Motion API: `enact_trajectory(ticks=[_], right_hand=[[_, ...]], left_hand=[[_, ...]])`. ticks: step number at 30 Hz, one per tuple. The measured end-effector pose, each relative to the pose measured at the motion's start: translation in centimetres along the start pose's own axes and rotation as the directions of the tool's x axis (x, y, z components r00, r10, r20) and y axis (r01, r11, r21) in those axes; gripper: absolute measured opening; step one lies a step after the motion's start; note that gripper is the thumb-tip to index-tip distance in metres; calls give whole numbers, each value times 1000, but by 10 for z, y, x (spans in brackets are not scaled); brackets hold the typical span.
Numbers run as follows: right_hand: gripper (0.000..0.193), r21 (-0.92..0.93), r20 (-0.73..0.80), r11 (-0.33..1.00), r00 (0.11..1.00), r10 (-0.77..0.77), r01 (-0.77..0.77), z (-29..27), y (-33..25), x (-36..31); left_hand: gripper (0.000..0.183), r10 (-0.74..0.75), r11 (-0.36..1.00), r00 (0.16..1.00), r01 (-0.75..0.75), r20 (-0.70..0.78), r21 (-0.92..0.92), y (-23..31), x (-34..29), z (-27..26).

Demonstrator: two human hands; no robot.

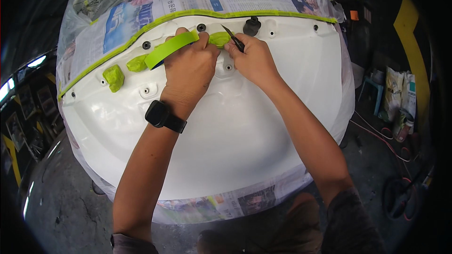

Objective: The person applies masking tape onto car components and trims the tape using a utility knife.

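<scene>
Lime-green masking-tape roll [172, 48] lies across left hand [197, 60], fingers curled, over white body panel [235, 136]. Left fingertips' hold hidden; cannot tell. Right hand [254, 60] grips black-handled knife [238, 43], blade pointing up-left, beside tape-wrapped lump [217, 40]. 2 similar wrapped lumps [113, 78] farther left.

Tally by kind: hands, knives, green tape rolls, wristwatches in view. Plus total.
Hands: 2 (left hand, right hand)
Knives: 1 (black-handled knife)
Green tape rolls: 1 (green tape roll)
Wristwatches: 1 (black wristwatch)
Total: 5
</scene>
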State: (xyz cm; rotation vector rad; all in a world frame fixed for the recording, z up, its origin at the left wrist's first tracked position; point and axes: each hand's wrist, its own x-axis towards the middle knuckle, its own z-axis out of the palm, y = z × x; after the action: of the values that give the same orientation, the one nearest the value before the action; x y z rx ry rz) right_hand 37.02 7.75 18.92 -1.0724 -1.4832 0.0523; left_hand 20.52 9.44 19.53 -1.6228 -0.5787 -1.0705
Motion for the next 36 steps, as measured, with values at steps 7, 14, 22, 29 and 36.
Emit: enact_trajectory(ticks=[7,14,22,29,36], right_hand=[[26,-104,-99,952,950,-297,287,2,8,11],[32,-69,-140,939,929,-344,337,17,5,16],[43,99,-25,981,986,-164,166,11,3,16],[40,205,56,978,998,18,-30,-22,-13,-53],[34,610,300,778,952,-52,-150,20,32,-182]], left_hand=[[14,-33,999,999,32,27,12,-7,3,13],[17,-35,997,981,20,-190,-79,-10,2,24],[12,-54,990,988,33,-148,-137,-12,5,26],[28,-211,867,974,148,-81,-476,12,-18,-22],[55,-372,111,800,542,471,-833,97,-124,-96]])
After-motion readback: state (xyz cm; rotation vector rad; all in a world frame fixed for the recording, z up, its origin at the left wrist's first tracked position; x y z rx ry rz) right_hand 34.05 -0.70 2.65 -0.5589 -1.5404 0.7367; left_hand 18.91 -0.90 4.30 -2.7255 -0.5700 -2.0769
